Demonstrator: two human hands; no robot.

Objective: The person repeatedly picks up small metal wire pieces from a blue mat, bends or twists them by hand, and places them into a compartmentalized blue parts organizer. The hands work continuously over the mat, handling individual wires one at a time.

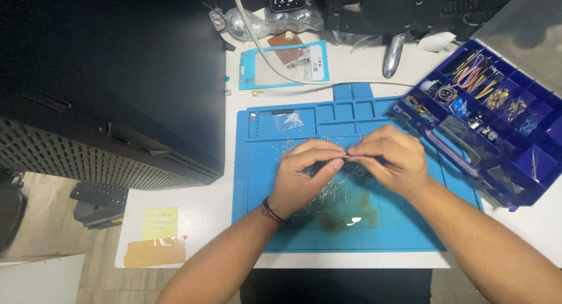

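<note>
My left hand (pixel 304 175) and right hand (pixel 389 157) each pinch one end of a thin metal wire piece (pixel 347 157), its axis running nine-to-three above the blue silicone work mat (pixel 257 181).

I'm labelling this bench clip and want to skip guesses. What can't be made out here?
- Item pinched between left hand and right hand: too small, covered by fingers, head view.
- Loose metal bits on the blue mat: partly hidden under both hands, blurred.
- Parts in the blue organizer box: too small; box cut by the right edge.
</note>
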